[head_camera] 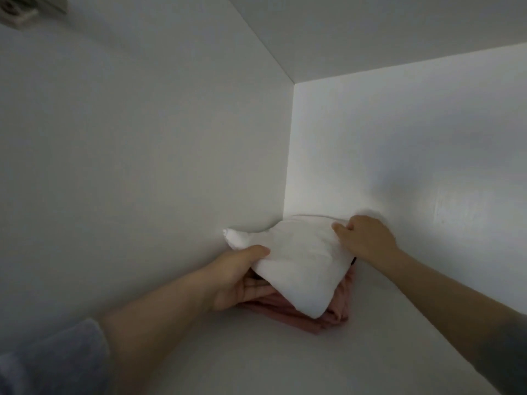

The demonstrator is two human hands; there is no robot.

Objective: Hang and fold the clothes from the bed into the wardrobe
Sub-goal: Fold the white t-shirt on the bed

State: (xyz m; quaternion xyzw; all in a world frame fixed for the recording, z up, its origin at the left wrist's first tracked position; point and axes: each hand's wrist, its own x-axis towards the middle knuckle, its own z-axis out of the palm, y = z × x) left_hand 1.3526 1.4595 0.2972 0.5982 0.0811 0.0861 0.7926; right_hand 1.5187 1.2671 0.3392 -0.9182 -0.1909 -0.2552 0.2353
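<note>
Head view, and we are right inside the wardrobe (370,29), looking into the corner where the side wall (142,138) meets the back wall (399,138). On the shelf (285,360) sits a folded pink garment (333,306), and the white garment (296,260) is on top of it, tucked close to that corner.

The left hand (239,277) grips the near left edge of the white piece, thumb on top, fingers slid underneath between white and pink. The right hand (363,238) is curled over the far right edge, close to the back wall, holding the cloth there. A grey sleeve (54,357) shows low at the left. A dark strip (353,260) peeks out under the right wrist; I cannot tell what it is.

This looks like the stacking step. The white fold sits skewed, with one twisted end poking out toward the side wall. To do it well:

- Lower both edges together so the fold does not spring open.
- Tuck in that stray end.
- Square the white piece over the pink one.
- Draw the left fingers out flat so the pink layer is not dragged forward.
</note>
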